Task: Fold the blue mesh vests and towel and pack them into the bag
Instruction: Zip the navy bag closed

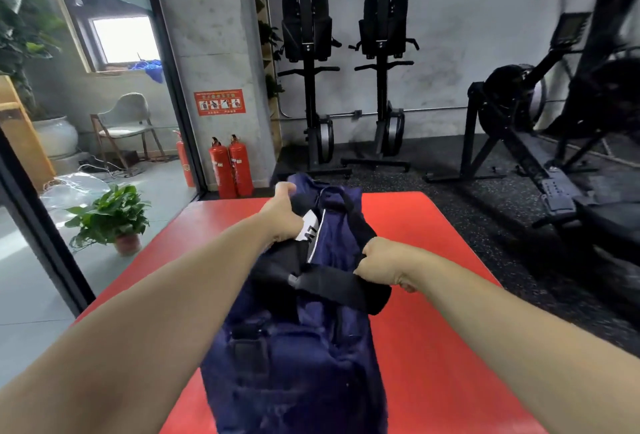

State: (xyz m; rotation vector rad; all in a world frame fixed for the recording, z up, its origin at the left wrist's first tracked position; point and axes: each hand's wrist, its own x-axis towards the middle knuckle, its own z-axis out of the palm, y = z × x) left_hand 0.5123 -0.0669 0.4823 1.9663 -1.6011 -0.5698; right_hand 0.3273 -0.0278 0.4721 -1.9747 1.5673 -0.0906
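A dark blue duffel bag with black straps lies lengthwise on a red mat. Its top is open, and a blue vest with white trim and a white number patch shows inside. My left hand reaches into the far part of the opening and grips the bag's left edge by the vest. My right hand grips the right rim of the opening, next to the black strap lying across the bag. No towel can be made out.
Two red fire extinguishers stand beyond the mat by a concrete pillar. A potted plant sits to the left beside a glass wall. Upright rowing machines line the back wall, with another rower on the right.
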